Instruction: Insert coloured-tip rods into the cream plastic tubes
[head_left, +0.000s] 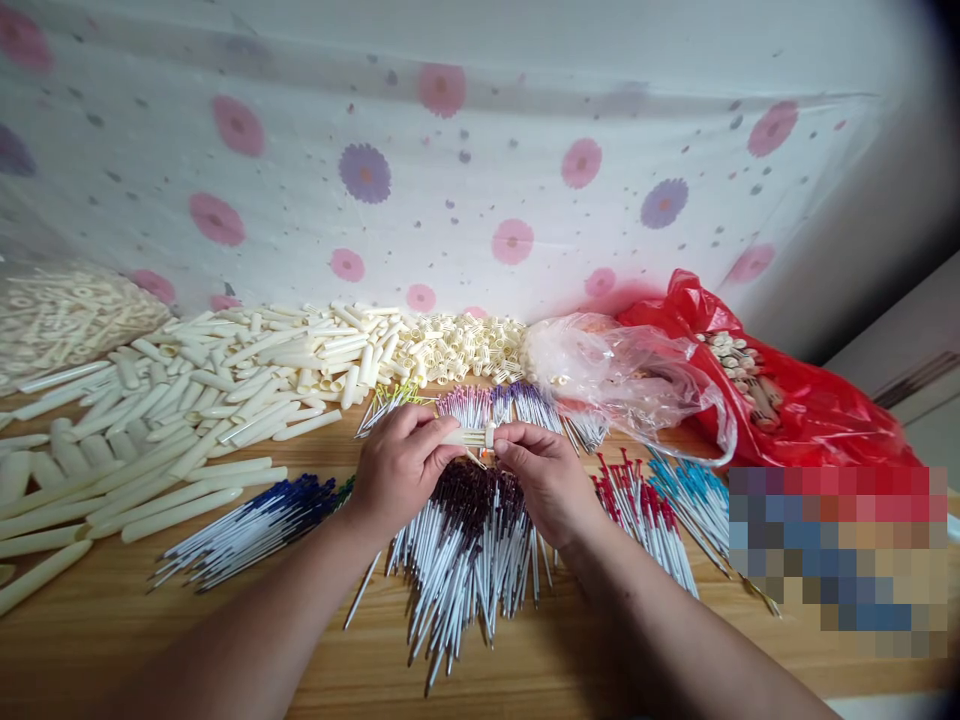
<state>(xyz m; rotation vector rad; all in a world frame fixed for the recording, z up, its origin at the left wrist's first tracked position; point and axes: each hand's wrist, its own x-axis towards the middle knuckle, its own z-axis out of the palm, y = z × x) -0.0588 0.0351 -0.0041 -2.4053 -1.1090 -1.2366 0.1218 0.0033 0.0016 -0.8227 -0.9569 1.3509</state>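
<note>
both hands pinch one cream tube (471, 437), the left hand (400, 468) and right hand (544, 478) at either end. refills (465, 545) are heaped on the counter (225, 640) just beneath.

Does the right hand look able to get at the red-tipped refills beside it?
Probably yes: the red-tipped refills lie uncovered just right of the right hand. That hand, though, pinches a cream tube together with the left hand, so it would have to let go.

Wooden tabletop (525, 680), white cloth backdrop (450, 130) (pink, purple flowers)
</note>
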